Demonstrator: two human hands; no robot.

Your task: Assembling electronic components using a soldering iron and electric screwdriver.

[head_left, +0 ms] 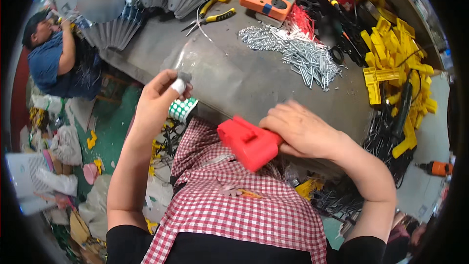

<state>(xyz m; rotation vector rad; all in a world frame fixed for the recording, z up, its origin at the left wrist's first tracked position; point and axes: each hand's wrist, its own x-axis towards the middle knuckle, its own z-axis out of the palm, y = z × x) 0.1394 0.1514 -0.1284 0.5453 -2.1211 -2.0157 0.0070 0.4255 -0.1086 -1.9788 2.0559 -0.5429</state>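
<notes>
plastic part [250, 145], red, slants down rightward, pinched by the right grip [299, 131]. the left grip [159, 93], to its upper left, pinches a small grey piece [184, 76].

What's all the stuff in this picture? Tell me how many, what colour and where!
Red piece: one, red, in the right hand
Grey piece: one, grey, in the left hand's fingertips
Table: one, grey, middle
Screws: too many to count, silver, on the table
Pliers: one pair, yellow and black, table top
Meter: one, orange, behind the screws
Yellow parts: many, yellow, mostly far right
Dotted thing: one, green and white, below the left hand
Apron: one, red-and-white checks, on the person
Other person: one, blue top, left
Floor clutter: too jumbled to count, mixed colours, lower left
Left hand: one, white cover on thumb, left of centre
Right hand: one, bare, right of centre
</notes>
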